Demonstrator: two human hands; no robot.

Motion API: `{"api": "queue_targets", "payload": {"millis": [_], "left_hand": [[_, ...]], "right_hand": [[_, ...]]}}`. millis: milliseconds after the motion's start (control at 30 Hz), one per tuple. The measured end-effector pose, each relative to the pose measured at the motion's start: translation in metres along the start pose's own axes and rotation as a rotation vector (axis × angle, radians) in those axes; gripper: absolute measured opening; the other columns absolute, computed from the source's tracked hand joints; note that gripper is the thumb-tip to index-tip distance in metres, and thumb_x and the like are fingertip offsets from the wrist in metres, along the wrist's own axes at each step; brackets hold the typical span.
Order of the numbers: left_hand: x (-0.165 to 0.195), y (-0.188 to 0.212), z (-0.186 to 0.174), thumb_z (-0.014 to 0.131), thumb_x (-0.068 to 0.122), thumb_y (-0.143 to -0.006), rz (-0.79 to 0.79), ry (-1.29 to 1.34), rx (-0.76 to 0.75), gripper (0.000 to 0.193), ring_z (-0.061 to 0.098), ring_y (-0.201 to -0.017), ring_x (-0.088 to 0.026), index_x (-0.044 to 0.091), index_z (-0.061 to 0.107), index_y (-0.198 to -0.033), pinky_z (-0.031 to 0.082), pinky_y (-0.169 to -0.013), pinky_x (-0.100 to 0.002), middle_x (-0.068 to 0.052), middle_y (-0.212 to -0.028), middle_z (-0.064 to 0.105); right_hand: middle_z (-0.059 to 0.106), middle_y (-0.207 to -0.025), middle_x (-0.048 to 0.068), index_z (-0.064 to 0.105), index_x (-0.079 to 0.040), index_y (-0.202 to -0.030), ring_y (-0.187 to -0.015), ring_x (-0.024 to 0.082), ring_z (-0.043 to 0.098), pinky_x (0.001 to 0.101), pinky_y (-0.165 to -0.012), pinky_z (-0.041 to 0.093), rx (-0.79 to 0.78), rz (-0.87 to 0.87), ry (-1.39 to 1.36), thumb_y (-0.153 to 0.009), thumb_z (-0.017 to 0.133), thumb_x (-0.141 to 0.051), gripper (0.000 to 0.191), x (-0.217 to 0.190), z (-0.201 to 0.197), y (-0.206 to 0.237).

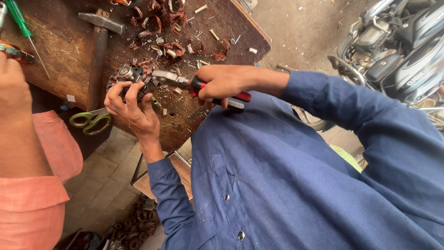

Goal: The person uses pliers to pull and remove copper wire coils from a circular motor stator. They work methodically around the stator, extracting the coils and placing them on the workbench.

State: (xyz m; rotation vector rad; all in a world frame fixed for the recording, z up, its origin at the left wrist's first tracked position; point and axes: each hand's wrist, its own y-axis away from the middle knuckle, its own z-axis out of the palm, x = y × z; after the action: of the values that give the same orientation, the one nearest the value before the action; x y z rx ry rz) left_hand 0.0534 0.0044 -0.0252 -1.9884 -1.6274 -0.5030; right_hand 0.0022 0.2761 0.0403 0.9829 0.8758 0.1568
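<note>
My left hand (131, 105) grips a round black motor stator (132, 73) with copper windings, held against the worn wooden bench (60, 65). My right hand (223, 82) is closed around the red-and-black handles of a pair of pliers (172, 79). The metal jaws of the pliers reach the stator's right side. Both my arms are in blue sleeves. Cut copper wire scraps (167, 18) and small pale chips lie scattered on the bench behind the stator.
A hammer (99, 44) lies on the bench; a green screwdriver (19, 21) is at far left. Green-handled scissors (90, 121) hang at the bench edge. Another person's arm (16, 106) in an orange shirt is at left. Motorcycles (402, 51) stand at right.
</note>
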Motion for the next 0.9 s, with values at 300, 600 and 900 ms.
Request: {"api": "queue_targets", "payload": {"millis": [300, 600, 900], "left_hand": [[0.007, -0.004, -0.004, 0.051, 0.056, -0.109, -0.028, 0.031, -0.002, 0.041, 0.046, -0.128, -0.026, 0.021, 0.068, -0.122, 0.033, -0.113, -0.047, -0.002, -0.123, 0.056], [0.003, -0.003, -0.016, 0.056, 0.053, -0.109, 0.020, 0.054, -0.083, 0.038, 0.045, -0.126, -0.027, 0.020, 0.068, -0.125, 0.030, -0.115, -0.049, -0.003, -0.123, 0.055], [0.001, -0.001, -0.012, 0.054, 0.054, -0.108, 0.046, -0.024, -0.055, 0.039, 0.045, -0.124, -0.026, 0.022, 0.070, -0.123, 0.029, -0.117, -0.051, -0.001, -0.122, 0.055]], "right_hand": [[0.075, -0.100, 0.012, 0.063, 0.010, -0.098, -0.082, 0.023, 0.074, 0.0391, -0.064, 0.069, -0.068, 0.018, -0.007, -0.084, 0.057, -0.014, 0.029, -0.017, -0.007, -0.005], [0.077, -0.094, 0.021, 0.062, 0.008, -0.105, -0.071, 0.031, 0.078, 0.0404, -0.061, 0.066, -0.260, 0.234, 0.095, -0.083, 0.056, -0.012, 0.030, -0.056, -0.037, -0.016], [0.075, -0.087, 0.025, 0.061, 0.013, -0.101, -0.066, 0.033, 0.075, 0.0401, -0.054, 0.063, -0.169, 0.195, 0.111, -0.081, 0.058, -0.006, 0.028, -0.078, -0.032, -0.029]]}}
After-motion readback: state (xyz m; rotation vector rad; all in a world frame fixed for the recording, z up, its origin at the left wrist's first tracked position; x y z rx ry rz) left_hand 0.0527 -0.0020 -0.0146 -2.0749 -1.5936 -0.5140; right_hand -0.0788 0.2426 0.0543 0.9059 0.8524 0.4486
